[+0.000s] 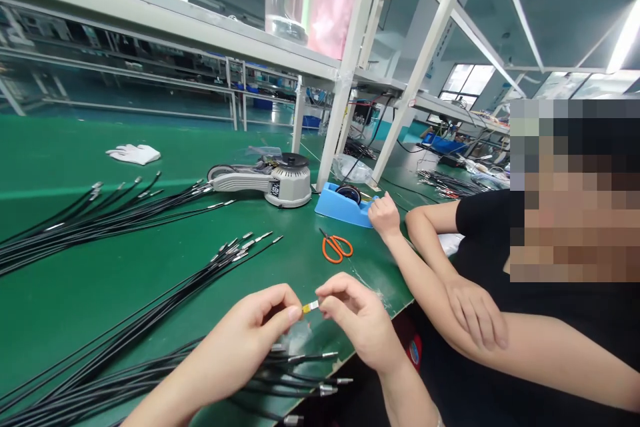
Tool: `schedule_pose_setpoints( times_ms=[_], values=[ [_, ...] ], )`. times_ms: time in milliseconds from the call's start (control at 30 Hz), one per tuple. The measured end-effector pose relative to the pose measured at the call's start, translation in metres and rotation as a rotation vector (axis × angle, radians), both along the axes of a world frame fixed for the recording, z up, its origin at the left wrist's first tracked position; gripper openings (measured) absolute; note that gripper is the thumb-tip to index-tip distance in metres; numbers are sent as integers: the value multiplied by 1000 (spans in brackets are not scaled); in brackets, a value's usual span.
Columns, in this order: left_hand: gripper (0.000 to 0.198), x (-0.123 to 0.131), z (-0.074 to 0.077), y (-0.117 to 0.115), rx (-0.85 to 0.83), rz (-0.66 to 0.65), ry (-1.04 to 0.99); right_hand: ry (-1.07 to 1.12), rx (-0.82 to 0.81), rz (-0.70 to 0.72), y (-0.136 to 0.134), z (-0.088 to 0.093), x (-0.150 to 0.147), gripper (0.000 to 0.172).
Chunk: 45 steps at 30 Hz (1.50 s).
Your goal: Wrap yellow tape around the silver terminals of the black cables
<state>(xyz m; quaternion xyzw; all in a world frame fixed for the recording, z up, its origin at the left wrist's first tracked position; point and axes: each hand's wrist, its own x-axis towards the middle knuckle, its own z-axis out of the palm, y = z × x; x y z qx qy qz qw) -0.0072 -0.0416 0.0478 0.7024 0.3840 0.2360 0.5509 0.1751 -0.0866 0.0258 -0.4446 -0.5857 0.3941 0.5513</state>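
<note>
A small yellow-and-white strip spans the short gap between my two hands, above the front of the green table. My left hand pinches its yellow end between thumb and forefinger. At the white end, the thumb and fingertips of my right hand are closed on it. Whether the strip is a label or a small connector is too small to tell. Under my left forearm lies a bundle of black cables with silver metal ends. Orange-handled scissors rest just beyond my hands.
More black cable bundles lie at left. Behind stand a grey tape dispenser machine and a blue tape dispenser, touched by a co-worker's hand. A white glove lies far left. Shelf posts rise at the back.
</note>
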Motion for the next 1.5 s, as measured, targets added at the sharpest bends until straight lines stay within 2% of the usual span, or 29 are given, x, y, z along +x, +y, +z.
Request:
schedule_pose_setpoints(
  times_ms=[133,300,500,600,733,800,900,1033,1133,1300,1500],
  values=[
    [28,6,2,-4,128,2,92,39,-192,-43,-2,1,0,18],
    [28,14,-1,-6,193,-48,148,-44,-185,-64,-8,4,1,18],
    [28,27,-1,-9,170,-47,160,-175,-197,24,-11,2,14,13],
    [32,15,6,-3,130,-52,184,-126,-259,-2,-9,-2,17,16],
    [41,-21,8,6,212,154,276,-72,-336,-48,-5,-10,18,19],
    [37,-36,1,6,312,118,389,-69,-341,-36,-4,-13,18,19],
    [29,-45,-14,4,404,-41,500,-81,-331,-47,-4,-15,19,18],
    [31,-36,-22,4,358,-111,524,-89,-334,-88,-5,-14,22,19],
    [28,-22,-18,5,297,-109,462,-69,-329,-124,-7,-12,22,20],
    [31,6,-7,0,130,-177,349,-66,-342,-129,-14,-9,18,19],
    [34,21,-6,-5,127,-150,340,-65,-354,-165,-20,-7,16,20]
  ],
)
